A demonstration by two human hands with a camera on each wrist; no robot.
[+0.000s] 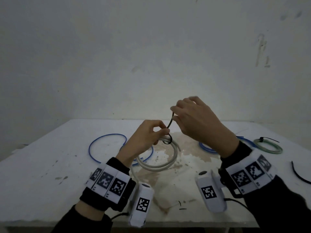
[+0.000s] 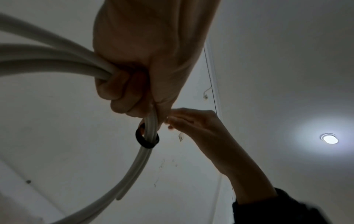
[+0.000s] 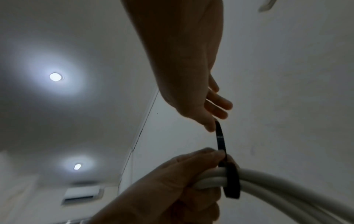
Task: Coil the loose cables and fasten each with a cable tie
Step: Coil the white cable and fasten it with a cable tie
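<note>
Head view: the left hand (image 1: 144, 137) grips the white coil (image 1: 158, 158) above the table (image 1: 50, 148). A black tie (image 1: 170, 130) loops round the coil beside the left fingers. Its long tail points up and away to the right hand (image 1: 198, 120), which pinches it. The wrist bands show square codes, with no words to read.

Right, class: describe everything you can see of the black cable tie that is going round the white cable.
The black cable tie is a thin, flat, plastic-looking strap. It loops loosely round the bunched turns of the white cable coil, which the left hand grips beside the loop. Its free tail rises from the loop, pinched at the end by the right hand. Its head is not clearly visible.
</note>
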